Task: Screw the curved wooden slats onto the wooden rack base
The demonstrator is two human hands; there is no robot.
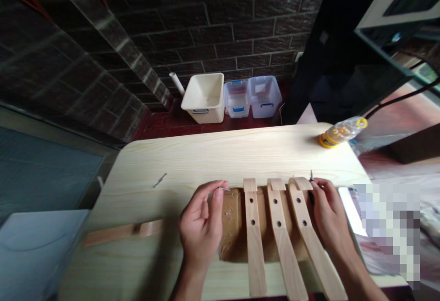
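Note:
Three long wooden pieces with curved ends lie side by side across a brown cardboard piece: a left one, a middle one and a right one. Each shows two dark holes. My left hand pinches a thin metal pin between thumb and index finger, by the cardboard's upper left corner. Beside the right wooden piece's curved end, my right hand has its fingers closed around a small dark tool with a metal tip pointing up.
Two thin metal pieces and another wooden piece lie on the table to the left. A clear bottle with yellow parts is near the back right corner; a phone-like object lies right. Bins stand on the floor beyond.

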